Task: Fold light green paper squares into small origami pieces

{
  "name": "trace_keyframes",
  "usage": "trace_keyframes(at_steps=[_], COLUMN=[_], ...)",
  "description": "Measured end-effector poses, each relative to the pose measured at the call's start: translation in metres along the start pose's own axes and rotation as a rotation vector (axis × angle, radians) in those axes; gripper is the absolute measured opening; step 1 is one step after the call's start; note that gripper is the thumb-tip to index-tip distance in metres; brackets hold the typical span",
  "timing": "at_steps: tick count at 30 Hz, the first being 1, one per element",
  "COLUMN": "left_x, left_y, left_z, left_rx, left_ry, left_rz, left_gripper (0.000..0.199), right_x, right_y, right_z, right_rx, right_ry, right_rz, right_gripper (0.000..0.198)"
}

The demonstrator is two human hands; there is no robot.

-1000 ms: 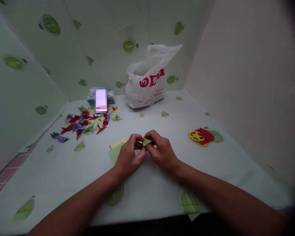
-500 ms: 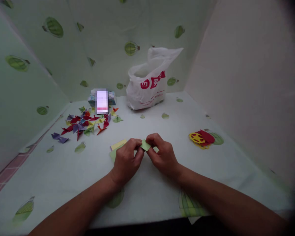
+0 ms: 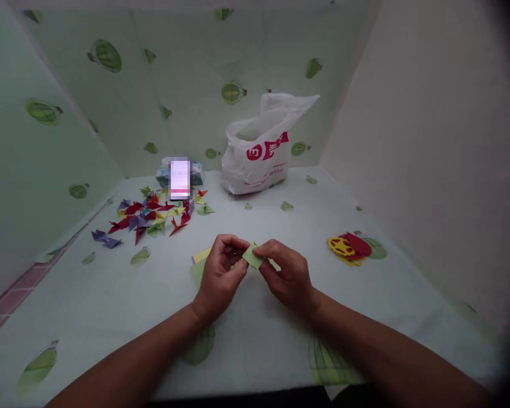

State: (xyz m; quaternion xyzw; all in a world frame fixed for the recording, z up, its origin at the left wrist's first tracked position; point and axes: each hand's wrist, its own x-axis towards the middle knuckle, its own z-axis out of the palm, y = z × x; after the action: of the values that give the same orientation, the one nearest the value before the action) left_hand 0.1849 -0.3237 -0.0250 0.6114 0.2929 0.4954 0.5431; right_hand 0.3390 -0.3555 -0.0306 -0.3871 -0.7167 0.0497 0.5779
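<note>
A small folded piece of light green origami paper (image 3: pixel 251 258) is held just above the table, between both hands. My right hand (image 3: pixel 288 275) pinches its right side with the thumb and forefinger. Curled around its left edge, my left hand (image 3: pixel 221 273) grips it at the fingertips. Beneath and behind the left hand lie flat square sheets, a green sheet (image 3: pixel 198 273) with a yellow sheet (image 3: pixel 200 256) behind it, partly covered by that hand.
Colourful folded paper cranes (image 3: pixel 153 214) are heaped at the back left, before a tissue box (image 3: pixel 164 177) and a blurred phone screen (image 3: pixel 180 178). A white plastic bag (image 3: pixel 255 164) stands at the back. Yellow and red cut-outs (image 3: pixel 349 247) lie on the right.
The folded paper has turned a little and shows more of its face. My left fingers have loosened somewhat, while my right forefinger has come over the paper. The view has tilted slightly.
</note>
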Motion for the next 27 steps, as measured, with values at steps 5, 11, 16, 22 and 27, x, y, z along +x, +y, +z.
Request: trace_keyframes(at_steps=[5, 11, 16, 22, 27], left_x=[0.003, 0.012, 0.016, 0.017, 0.017], left_y=[0.001, 0.006, 0.008, 0.01, 0.011], left_z=[-0.002, -0.004, -0.006, -0.006, -0.005], left_rx=[-0.178, -0.217, -0.238, -0.248, -0.276], left_ry=[0.002, 0.028, -0.022, -0.019, -0.036], left_rz=[-0.149, -0.329, -0.398, -0.421, -0.43], left_gripper=[0.019, 0.027, 0.019, 0.017, 0.016], right_x=[0.002, 0.002, 0.002, 0.001, 0.002], right_y=[0.003, 0.006, 0.009, 0.01, 0.009], right_z=[-0.001, 0.0, 0.0, 0.001, 0.001], right_rx=[-0.04, -0.063, -0.084, -0.11, -0.127], right_ry=[-0.035, -0.052, -0.053, -0.06, -0.059], right_rz=[-0.083, -0.137, -0.103, -0.096, -0.102], right_gripper=[0.028, 0.029, 0.027, 0.025, 0.021])
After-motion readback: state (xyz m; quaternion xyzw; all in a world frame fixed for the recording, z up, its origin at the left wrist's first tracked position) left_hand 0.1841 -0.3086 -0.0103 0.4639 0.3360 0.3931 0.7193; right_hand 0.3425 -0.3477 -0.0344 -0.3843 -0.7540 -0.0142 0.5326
